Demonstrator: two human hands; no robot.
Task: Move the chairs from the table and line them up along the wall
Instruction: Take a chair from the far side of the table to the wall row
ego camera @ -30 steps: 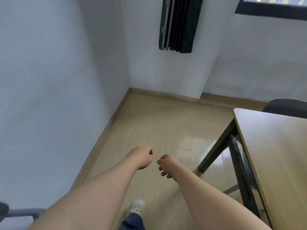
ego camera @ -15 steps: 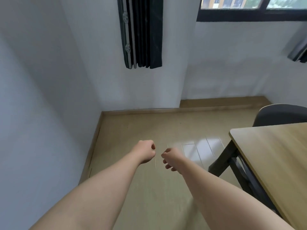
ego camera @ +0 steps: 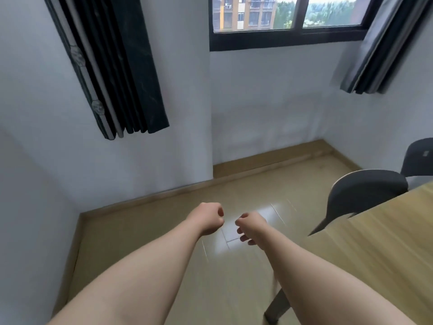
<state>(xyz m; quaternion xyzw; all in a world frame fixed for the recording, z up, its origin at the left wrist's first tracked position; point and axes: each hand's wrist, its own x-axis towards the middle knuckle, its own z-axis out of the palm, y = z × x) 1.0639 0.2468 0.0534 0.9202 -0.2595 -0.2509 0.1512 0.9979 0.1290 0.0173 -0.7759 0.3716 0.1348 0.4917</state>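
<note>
A dark grey chair (ego camera: pixel 365 191) stands tucked at the far end of the light wooden table (ego camera: pixel 379 242) on the right; only its curved backrest shows. A second dark chair (ego camera: pixel 419 158) is partly visible behind it at the right edge. Both my arms reach forward over the floor. My left hand (ego camera: pixel 208 218) is a closed fist holding nothing. My right hand (ego camera: pixel 250 227) is loosely curled with its fingers bent downward, also holding nothing. Both hands hang well left of the chairs, touching neither.
White walls meet in a corner ahead, with a wooden skirting board (ego camera: pixel 150 198) along their base. A black curtain (ego camera: pixel 112 66) hangs at the left and a grey curtain (ego camera: pixel 384 45) at the right of a window (ego camera: pixel 288 19). Bare floor (ego camera: pixel 164 231) stretches along the left wall.
My view has swung right and upward: the window, the right curtain and a second chair have come into sight. My hands stay held together in front of me, closed as before.
</note>
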